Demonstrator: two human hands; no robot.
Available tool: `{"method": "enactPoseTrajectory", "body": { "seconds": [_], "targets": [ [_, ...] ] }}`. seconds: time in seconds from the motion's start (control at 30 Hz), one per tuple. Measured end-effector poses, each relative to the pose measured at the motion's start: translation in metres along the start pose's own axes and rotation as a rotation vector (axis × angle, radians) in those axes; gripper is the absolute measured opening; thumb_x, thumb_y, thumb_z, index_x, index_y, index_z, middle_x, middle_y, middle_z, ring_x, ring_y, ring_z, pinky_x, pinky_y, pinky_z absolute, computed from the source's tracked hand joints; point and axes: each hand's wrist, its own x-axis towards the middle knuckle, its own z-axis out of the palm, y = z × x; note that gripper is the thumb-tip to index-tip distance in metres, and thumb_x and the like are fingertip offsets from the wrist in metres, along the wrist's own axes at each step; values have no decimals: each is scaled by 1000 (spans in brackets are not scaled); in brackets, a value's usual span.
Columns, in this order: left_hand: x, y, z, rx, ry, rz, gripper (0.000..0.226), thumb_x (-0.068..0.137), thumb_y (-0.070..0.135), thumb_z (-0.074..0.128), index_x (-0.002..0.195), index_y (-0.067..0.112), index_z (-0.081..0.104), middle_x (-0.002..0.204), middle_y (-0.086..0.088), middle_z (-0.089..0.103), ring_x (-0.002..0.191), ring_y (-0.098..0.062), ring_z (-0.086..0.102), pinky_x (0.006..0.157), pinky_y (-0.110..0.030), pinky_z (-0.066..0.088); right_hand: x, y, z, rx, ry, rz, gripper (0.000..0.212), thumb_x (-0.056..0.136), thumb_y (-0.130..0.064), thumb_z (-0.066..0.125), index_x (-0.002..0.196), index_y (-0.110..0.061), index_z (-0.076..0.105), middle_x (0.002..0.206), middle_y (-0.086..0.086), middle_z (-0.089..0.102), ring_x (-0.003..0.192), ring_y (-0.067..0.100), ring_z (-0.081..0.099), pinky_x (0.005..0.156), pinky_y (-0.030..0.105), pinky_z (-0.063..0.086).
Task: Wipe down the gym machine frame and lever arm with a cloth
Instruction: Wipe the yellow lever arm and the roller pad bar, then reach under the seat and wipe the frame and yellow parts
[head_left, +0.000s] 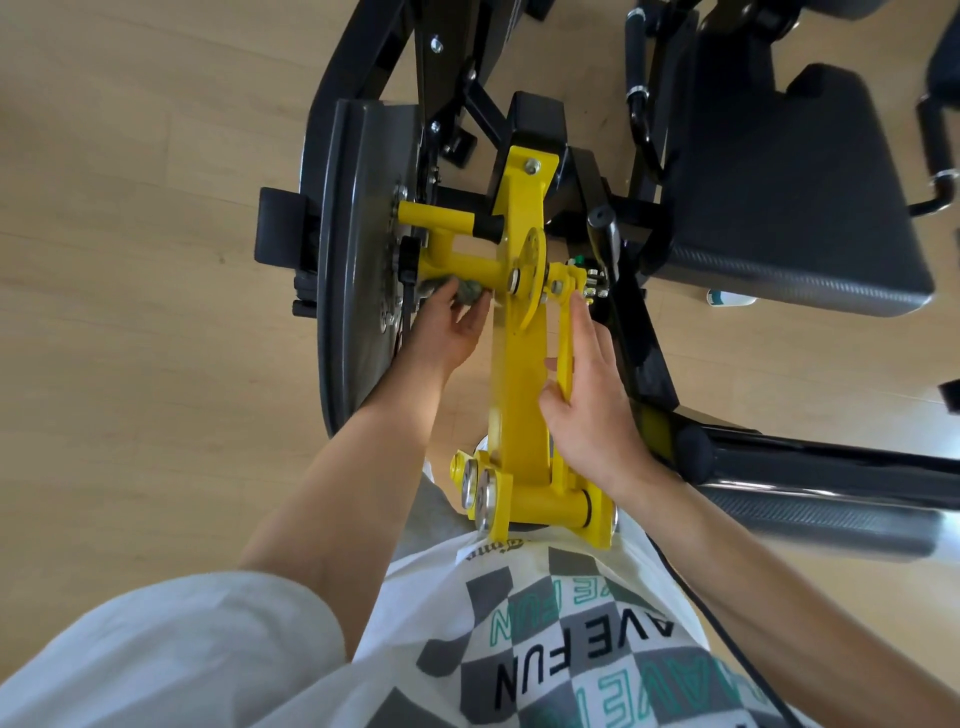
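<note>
1. Head view, L side: left hand (447, 335) bunched round grey-green cloth (469, 294), fingers curled tight, cloth pressed vs. yellow cross tube (462, 262), betw. grey disc (348, 249) & lever arm (519, 374).
2. Head view, R side: right hand (592, 415) wrapped on thin link rod (565, 343), index laid straight along it, thumb on lever arm; prob. steadying.
3. Lever arm's long axis: torso out to pivot. Lies just right of cloth, left hand nearer. Black frame (649, 364) beyond right hand, likely left for later.

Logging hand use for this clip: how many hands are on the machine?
2: left hand holds the cloth against the yellow cross tube; right hand grips the yellow link bar. None hidden.
</note>
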Motion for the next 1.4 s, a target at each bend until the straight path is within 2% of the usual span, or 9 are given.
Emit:
{"method": "enactPoseTrajectory", "body": {
  "seconds": [0.2, 0.5, 0.63, 0.83, 1.0, 1.1, 1.2, 1.3, 1.4],
  "targets": [
    [-2, 0, 5, 17, 31, -24, 13, 104, 16, 56, 100, 4, 55, 99, -11, 61, 90, -20, 65, 78, -30, 63, 0, -2, 0, -21, 0, 8, 89, 98, -2, 55, 161, -32, 0, 158, -8, 23, 104, 7, 57, 77, 15, 53],
    [-42, 1, 3, 71, -13, 127, 39, 106, 24, 51, 140, 6, 50, 127, -13, 64, 102, -19, 69, 77, -28, 60, -1, -4, -1, -82, 31, -18, 91, 95, -1, 57, 162, -30, 2, 159, -1, 25, 93, 11, 61, 76, 22, 55],
    [-100, 7, 16, 536, 8, 295, 11, 105, 27, 53, 109, 19, 59, 113, -4, 68, 93, -15, 67, 75, -26, 52, -4, -8, -2, -145, 36, -43, 91, 94, -3, 60, 162, -26, 3, 165, -1, 15, 121, 23, 58, 89, 30, 54],
    [-184, 24, 12, 1042, -229, 586, 14, 106, 23, 51, 98, 13, 57, 99, -7, 66, 92, -21, 64, 89, -44, 54, -20, -26, -11, -163, 168, -125, 85, 91, -13, 71, 160, -17, 21, 161, 4, 28, 147, 24, 30, 120, 42, 32],
    [-249, 28, 16, 1133, -515, 534, 24, 108, 25, 47, 105, 2, 56, 100, -14, 64, 91, -24, 65, 86, -38, 58, -73, -51, -22, 212, 250, -281, 66, 93, -16, 72, 151, -26, 42, 135, -13, 51, 120, 0, 55, 99, 17, 49],
    [-277, 24, 19, 1242, -714, 478, 36, 96, 33, 64, 116, 3, 57, 108, -15, 65, 96, -24, 67, 88, -40, 59, -103, -52, -23, 361, 339, -306, 40, 94, -12, 69, 132, -19, 61, 117, -7, 68, 107, 6, 66, 87, 24, 57],
    [-291, 5, 23, 1410, -786, 581, 40, 82, 21, 80, 115, 14, 59, 107, -7, 68, 96, -18, 69, 84, -33, 60, -134, -40, -30, 425, 403, -280, 18, 91, -10, 72, 108, -14, 68, 96, -8, 71, 89, 1, 67, 74, 14, 52],
    [-300, -29, 24, 1470, -819, 680, 40, 83, -1, 78, 114, 17, 58, 106, -4, 71, 95, -12, 70, 80, -30, 59, -167, -16, -45, 442, 471, -241, 13, 89, -11, 75, 93, -18, 64, 87, -4, 69, 81, 4, 65, 67, 15, 51],
    [-310, -72, 29, 1505, -867, 739, 37, 84, 4, 80, 111, 18, 59, 105, -4, 72, 96, -20, 71, 82, -34, 61, -198, 21, -66, 549, 497, -225, 12, 88, -14, 76, 92, -9, 66, 88, 6, 70, 82, 13, 67, 69, 23, 56]
  ]
}}
